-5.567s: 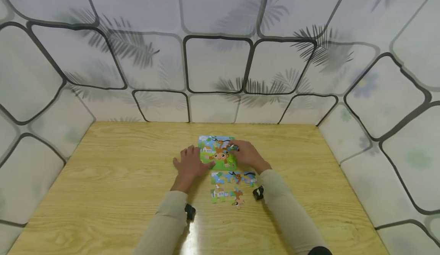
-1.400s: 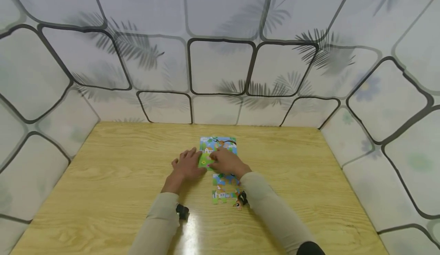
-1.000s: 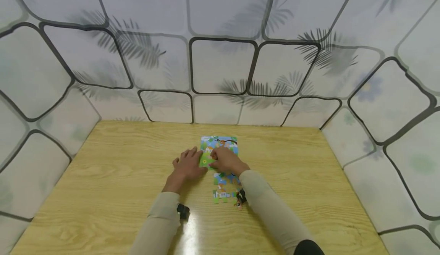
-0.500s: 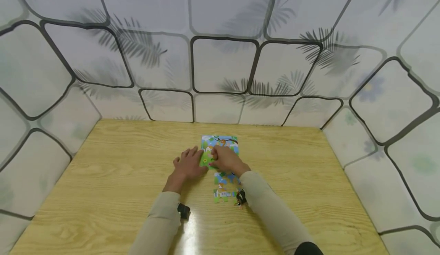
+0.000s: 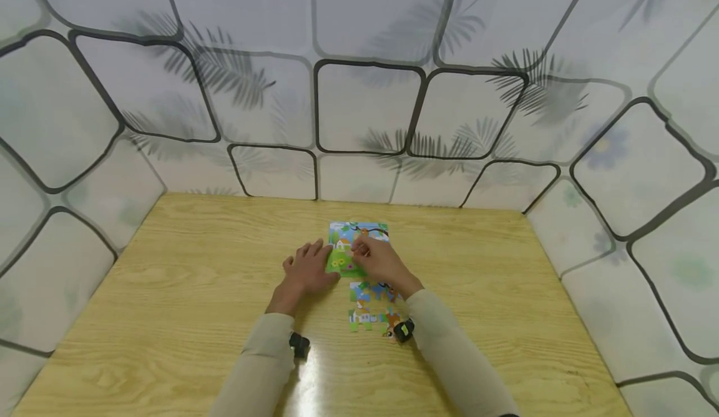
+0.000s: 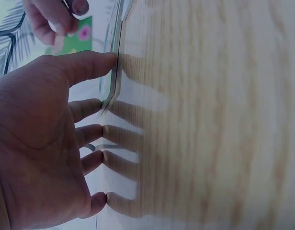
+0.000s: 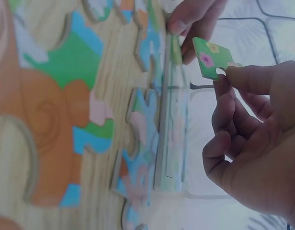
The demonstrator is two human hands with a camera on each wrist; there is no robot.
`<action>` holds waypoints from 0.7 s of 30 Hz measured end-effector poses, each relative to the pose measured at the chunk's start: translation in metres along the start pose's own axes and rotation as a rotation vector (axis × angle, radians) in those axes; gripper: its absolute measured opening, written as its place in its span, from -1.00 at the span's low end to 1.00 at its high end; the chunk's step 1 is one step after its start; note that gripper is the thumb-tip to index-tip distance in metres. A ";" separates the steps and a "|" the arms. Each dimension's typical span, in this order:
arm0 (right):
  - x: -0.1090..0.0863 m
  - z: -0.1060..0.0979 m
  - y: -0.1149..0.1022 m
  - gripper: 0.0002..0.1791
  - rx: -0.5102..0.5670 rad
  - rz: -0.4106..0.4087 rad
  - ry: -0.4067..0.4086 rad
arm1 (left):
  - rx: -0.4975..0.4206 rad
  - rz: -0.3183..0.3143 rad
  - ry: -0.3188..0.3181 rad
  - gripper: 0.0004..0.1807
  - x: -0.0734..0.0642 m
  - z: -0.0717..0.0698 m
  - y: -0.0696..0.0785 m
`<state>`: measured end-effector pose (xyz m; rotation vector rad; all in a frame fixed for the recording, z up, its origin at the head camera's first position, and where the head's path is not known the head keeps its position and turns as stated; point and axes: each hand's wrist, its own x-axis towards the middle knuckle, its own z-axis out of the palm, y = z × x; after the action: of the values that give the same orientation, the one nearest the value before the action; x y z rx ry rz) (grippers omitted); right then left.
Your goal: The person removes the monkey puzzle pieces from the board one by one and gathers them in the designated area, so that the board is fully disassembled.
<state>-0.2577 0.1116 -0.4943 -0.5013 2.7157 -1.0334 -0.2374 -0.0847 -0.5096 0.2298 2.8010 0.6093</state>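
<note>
A jigsaw puzzle board point(image 5: 341, 230) with a bright printed scene lies flat on the table. My left hand point(image 5: 307, 273) rests at its left edge, fingers spread and fairly straight; in the left wrist view the thumb touches the board's edge and the other fingertips are on the wood. My right hand point(image 5: 382, 261) is over the board's right half, hiding part of the picture. Between thumb and finger it pinches a green puzzle piece point(image 7: 212, 60) with pink and yellow flowers, held above the board in the right wrist view.
Several puzzle pieces point(image 5: 362, 319) lie in loose rows on the wooden table point(image 5: 196, 292) just in front of the board, partly under my right wrist. A patterned wall point(image 5: 359, 176) bounds the table's far side.
Over the last half second my right hand has drawn back to the right, with the flowered piece now lifted off the board. My left hand has stayed at the board's left edge.
</note>
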 end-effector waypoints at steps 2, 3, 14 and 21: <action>-0.005 -0.002 0.000 -0.87 0.022 -0.008 0.009 | 0.001 -0.001 -0.001 -0.24 0.001 0.001 0.000; -0.008 -0.004 -0.002 -0.88 0.030 -0.017 0.015 | 0.003 -0.002 0.000 -0.24 0.001 0.001 -0.001; -0.031 -0.007 0.001 -0.68 0.083 -0.041 0.019 | -0.001 -0.011 0.002 -0.24 -0.002 -0.002 0.002; -0.042 -0.008 0.001 -0.63 0.093 -0.023 0.001 | -0.010 -0.011 0.002 -0.23 -0.002 -0.001 0.003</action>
<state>-0.2214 0.1334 -0.4866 -0.5177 2.6538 -1.1594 -0.2356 -0.0830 -0.5075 0.2125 2.7991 0.6208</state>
